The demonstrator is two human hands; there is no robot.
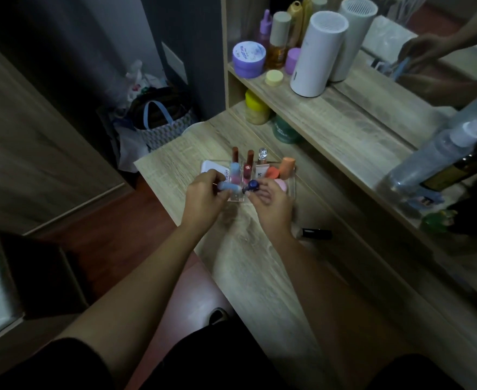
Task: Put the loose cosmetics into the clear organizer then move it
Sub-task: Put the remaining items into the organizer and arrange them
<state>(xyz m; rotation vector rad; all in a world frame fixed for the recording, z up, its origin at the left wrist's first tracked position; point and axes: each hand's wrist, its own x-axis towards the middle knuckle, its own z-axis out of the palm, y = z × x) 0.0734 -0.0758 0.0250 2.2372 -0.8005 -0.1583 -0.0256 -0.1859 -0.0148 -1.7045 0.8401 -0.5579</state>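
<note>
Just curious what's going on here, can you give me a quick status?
Left hand holding light blue tube, right hand holding dark blue bottle, both at clear organizer. Black tube loose on table.

organizer (292, 180) on desk (260, 263), tube (316, 233) right

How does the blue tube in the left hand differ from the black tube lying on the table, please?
The light blue tube is pale and held in the left hand at the clear organizer; the black tube is dark, lies flat on the table, untouched, nearer the person. Both are slim cosmetics.
</note>
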